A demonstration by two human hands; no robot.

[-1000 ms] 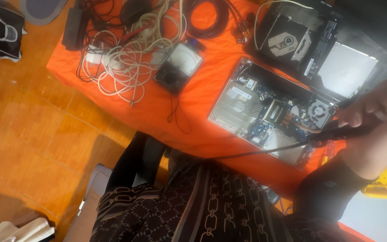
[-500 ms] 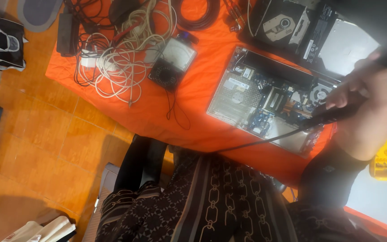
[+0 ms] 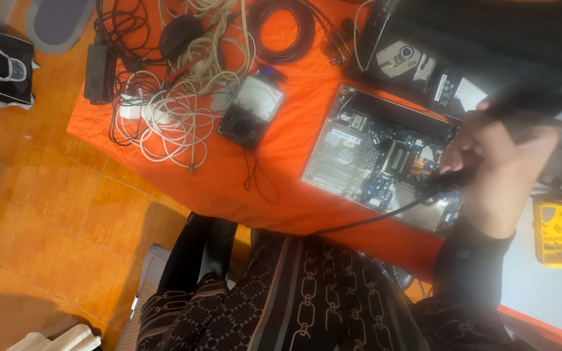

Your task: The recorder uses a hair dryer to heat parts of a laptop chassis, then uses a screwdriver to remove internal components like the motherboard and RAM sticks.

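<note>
Right hand [image 3: 499,175] now lower over opened laptop [image 3: 385,159], fingers clenched around black probe [image 3: 447,181]; left hand unseen.

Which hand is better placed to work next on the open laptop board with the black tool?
Right. The right hand grips the black corded tool, its tip just over the open laptop board. The left hand is not in view.
</note>
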